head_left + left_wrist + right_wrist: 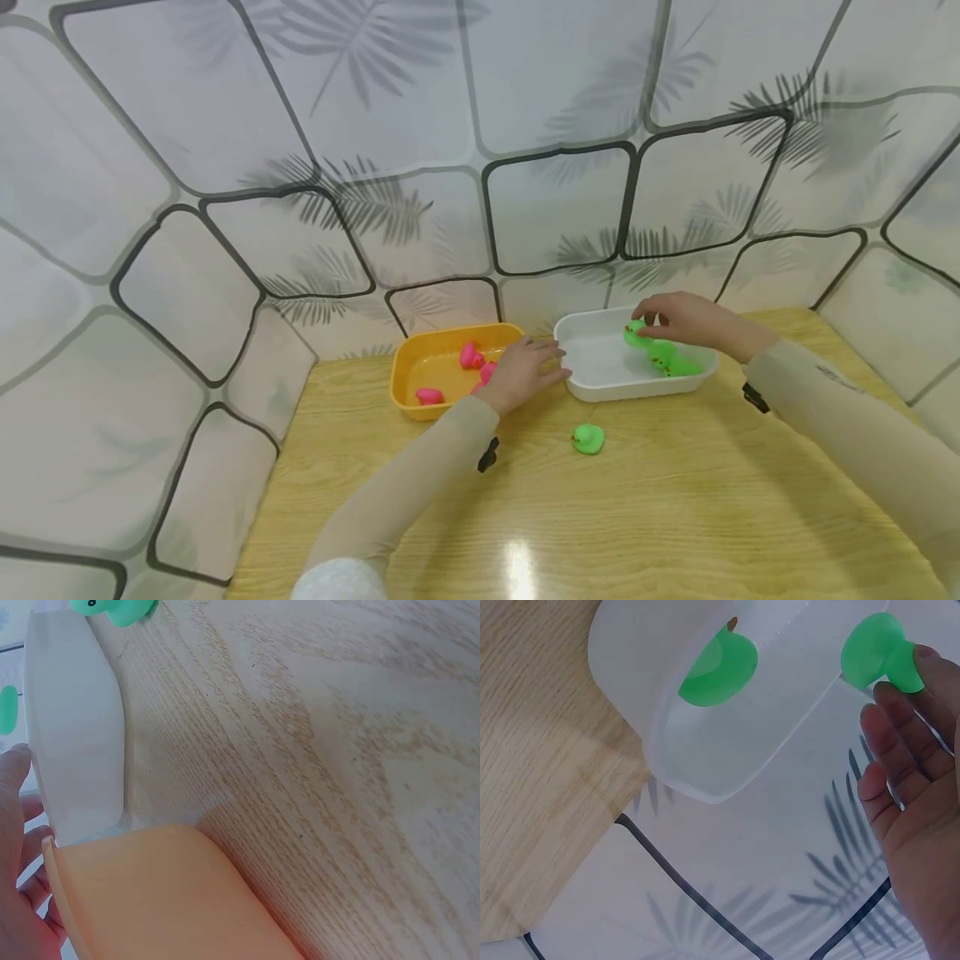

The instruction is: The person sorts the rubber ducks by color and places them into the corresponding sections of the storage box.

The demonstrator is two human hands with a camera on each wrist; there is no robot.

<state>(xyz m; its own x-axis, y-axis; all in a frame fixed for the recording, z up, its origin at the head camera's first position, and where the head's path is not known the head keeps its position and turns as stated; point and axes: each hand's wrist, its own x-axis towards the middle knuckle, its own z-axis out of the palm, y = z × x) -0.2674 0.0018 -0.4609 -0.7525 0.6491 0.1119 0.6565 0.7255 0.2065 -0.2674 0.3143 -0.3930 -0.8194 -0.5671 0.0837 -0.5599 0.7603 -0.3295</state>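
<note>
My right hand (686,319) pinches a green toy duck (636,333) between thumb and fingertips over the white tray (600,392). In the right wrist view the held duck (874,652) is above the tray's rim. Other green ducks (678,365) lie at the tray's right end. My left hand (521,373) reaches over the right end of the orange-yellow tray (401,375), fingers spread loosely toward the white tray. The left wrist view shows its thumb (15,765) at the white tray's rim. Pink toy ducks (430,396) lie in the orange-yellow tray, some partly hidden by this hand.
One green duck (588,438) sits on the wooden table (645,517) in front of the white tray. Both trays stand side by side near the back edge, close to a patterned fabric wall (555,208). Similar fabric rises at left and right.
</note>
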